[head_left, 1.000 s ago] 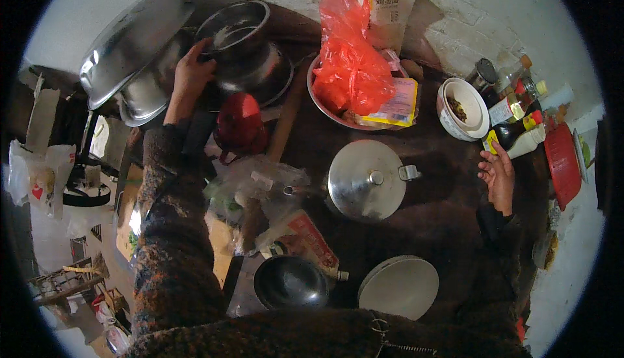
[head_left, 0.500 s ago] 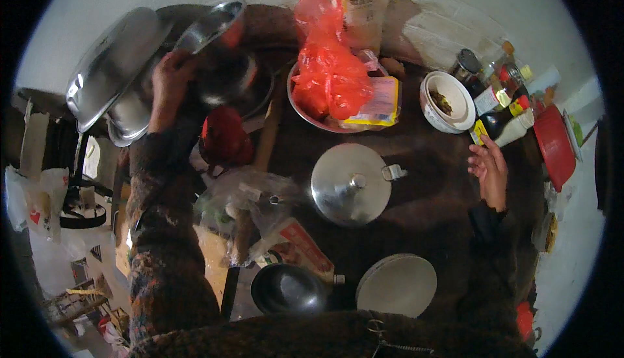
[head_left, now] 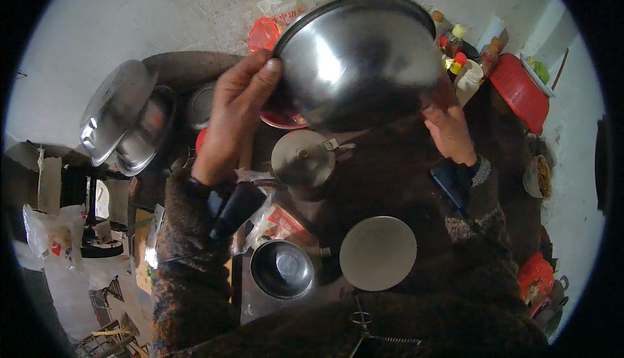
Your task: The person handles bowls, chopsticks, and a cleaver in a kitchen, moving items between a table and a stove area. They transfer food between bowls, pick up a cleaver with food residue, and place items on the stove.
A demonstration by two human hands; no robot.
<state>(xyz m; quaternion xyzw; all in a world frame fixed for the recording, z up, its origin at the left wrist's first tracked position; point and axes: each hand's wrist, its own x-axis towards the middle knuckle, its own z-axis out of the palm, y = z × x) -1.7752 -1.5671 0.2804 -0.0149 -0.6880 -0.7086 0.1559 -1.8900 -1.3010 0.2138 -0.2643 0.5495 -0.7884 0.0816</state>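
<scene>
I hold a large stainless steel basin raised and tilted over the back of the dark table, its shiny outside turned toward me. My left hand grips its left rim, thumb pressed on the outside. At the lower right my right hand clasps the basin's edge, its fingers partly hidden. Below the basin stands a lidded metal pot with a side handle. The basin largely hides a red-rimmed basin and a red plastic bag.
More steel basins lean at the back left. Bottles and a red plastic basin stand at the back right. Near me are a small dark metal bowl, a pale round plate or lid and a red-and-white package.
The basin has come up from the back left toward the middle in my left hand. My right hand has moved from beside the bottles onto it. The view has shifted.
</scene>
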